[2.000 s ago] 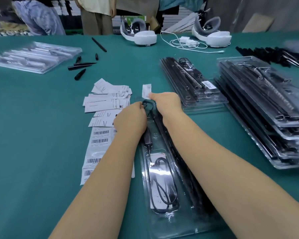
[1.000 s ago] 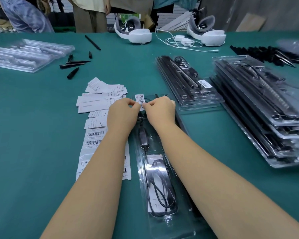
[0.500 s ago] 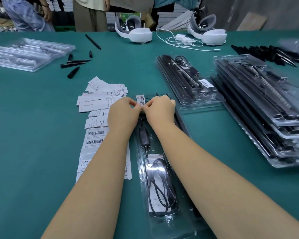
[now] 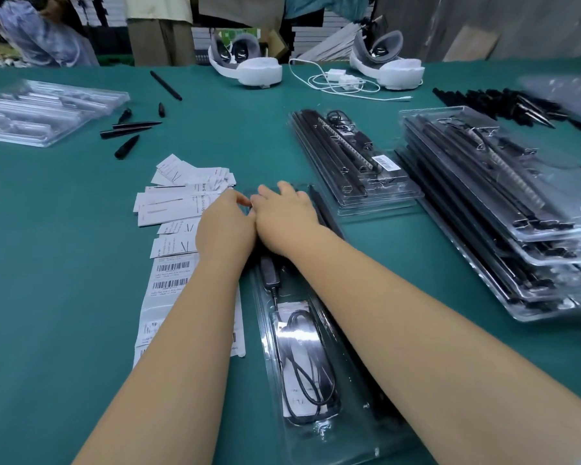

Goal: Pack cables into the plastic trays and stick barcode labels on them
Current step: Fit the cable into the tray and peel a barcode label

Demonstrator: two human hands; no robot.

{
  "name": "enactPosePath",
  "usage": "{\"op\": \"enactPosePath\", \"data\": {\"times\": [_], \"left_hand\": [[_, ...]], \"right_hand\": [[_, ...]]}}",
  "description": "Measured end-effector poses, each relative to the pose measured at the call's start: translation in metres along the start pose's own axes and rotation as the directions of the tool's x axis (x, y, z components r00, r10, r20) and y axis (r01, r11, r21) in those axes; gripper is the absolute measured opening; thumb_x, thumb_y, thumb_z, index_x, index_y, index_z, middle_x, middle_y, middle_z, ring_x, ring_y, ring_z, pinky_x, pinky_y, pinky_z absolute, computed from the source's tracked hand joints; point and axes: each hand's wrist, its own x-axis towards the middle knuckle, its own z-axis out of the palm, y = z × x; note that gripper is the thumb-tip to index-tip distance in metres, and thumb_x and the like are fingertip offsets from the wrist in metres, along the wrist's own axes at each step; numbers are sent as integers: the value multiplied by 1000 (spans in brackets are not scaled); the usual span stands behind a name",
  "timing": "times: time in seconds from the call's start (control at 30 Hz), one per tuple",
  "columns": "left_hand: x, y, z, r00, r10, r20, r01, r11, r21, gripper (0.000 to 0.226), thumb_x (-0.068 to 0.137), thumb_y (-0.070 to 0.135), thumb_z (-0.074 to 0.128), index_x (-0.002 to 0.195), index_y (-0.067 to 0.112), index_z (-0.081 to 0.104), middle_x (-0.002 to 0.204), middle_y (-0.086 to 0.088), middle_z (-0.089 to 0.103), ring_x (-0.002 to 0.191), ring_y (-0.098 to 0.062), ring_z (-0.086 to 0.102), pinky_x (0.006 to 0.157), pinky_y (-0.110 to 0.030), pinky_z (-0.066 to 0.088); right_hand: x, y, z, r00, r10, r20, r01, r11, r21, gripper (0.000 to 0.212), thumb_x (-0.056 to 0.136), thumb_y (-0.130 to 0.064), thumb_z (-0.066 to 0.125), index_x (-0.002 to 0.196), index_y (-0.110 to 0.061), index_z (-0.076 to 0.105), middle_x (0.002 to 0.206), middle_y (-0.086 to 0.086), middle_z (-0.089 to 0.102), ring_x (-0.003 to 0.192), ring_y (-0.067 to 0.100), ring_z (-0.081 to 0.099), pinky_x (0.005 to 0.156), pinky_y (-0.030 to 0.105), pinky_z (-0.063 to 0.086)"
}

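**Both hands at the tray's far end**

The clear tray (image 4: 319,391) lies lengthwise on the tabletop (image 4: 64,313), a coiled cable (image 4: 307,367) in its near half. The right hand (image 4: 287,218) lies flat, fingers straight, on the tray's far end, probably pressing a label down; no label shows under it. The left hand (image 4: 227,226) touches it, fingertips curled together; whether they pinch anything I cannot tell. Label sheets (image 4: 170,280) lie just left.

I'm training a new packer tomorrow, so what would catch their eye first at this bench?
First the two hands, left hand and right hand, meeting over the far end of a clear tray holding a coiled black cable at centre. Barcode labels lie just left of it; stacks of filled trays rise at right.
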Motion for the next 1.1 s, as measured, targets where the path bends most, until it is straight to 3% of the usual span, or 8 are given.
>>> {"op": "enactPosePath", "data": {"times": [0.13, 0.4, 0.53, 0.57, 0.63, 0.73, 0.93, 1.1], "left_hand": [[2, 1, 4, 1000, 2, 13, -3, 999, 40, 6, 92, 30, 53, 93, 25, 49, 70, 10, 47, 78, -22, 49, 61, -31, 29], [2, 4, 6, 999, 19, 46, -28, 976, 218, 26, 97, 24, 38, 118, 25, 53, 86, 1, 55, 81, -24, 44, 65, -31, 30], [1, 7, 7, 998, 36, 47, -48, 958, 284, 32, 100, 28, 33, 123, 32, 55, 108, -6, 66, 91, -29, 54, 67, -31, 32], [1, 7, 7, 998, 36, 47, -48, 955, 292, 34, 100, 29, 33, 125, 33, 55, 112, -5, 66, 97, -30, 56, 68, -31, 32], [1, 6, 8, 998, 33, 52, -47, 954, 295, 35, 100, 30, 33, 127, 35, 55, 115, -3, 66, 101, -29, 57, 68, -31, 33], [1, 6, 8, 998, 24, 52, -38, 955, 293, 35, 100, 29, 33, 128, 33, 55, 112, -3, 66, 96, -28, 56, 67, -31, 32], [1, 5, 9, 999, 26, 42, -37, 961, 273, 35, 100, 28, 34, 126, 32, 56, 112, -3, 66, 96, -27, 56, 68, -32, 34], [0, 4, 9, 999, 17, 36, -26, 964, 264, 35, 99, 28, 35, 126, 33, 56, 112, -3, 66, 98, -28, 57, 69, -32, 34]], "right_hand": [[6, 19, -6, 990, -111, 90, 105, 992, 74, 30, 98, -21, 28, 120, -22, 48, 128, -4, 47, 122, 26, 38, 89, 37, 27], [11, 36, 0, 962, -183, 202, 174, 983, 60, 50, 101, -42, 16, 150, -30, 18, 158, -11, 13, 138, 22, 18, 109, 40, 13], [1, 44, -7, 988, -56, -146, 103, 936, 337, 32, 92, -18, 43, 110, -9, 67, 119, 8, 64, 115, 29, 52, 90, 33, 41], [-2, 50, -12, 963, 125, -237, 21, 846, 532, 28, 89, -13, 47, 105, -6, 69, 112, 10, 67, 107, 27, 57, 89, 33, 44], [-16, 67, -29, 838, 526, -141, -53, 338, 940, 29, 87, -9, 47, 112, -10, 62, 98, 7, 67, 85, 19, 61, 77, 31, 50], [-46, 106, -48, 700, 708, 92, 86, -212, 973, 16, 90, -10, 41, 99, -7, 54, 86, 8, 61, 62, 16, 55, 53, 25, 49], [-86, 153, -50, 665, 747, -1, 64, -56, 996, 52, 94, -28, 43, 145, -21, 33, 130, -7, 47, 116, 13, 50, 96, 29, 42], [-87, 157, -43, 706, 707, 22, 8, -39, 999, 53, 89, -35, 49, 140, -20, 43, 148, -7, 37, 132, 8, 33, 99, 26, 26]]}}
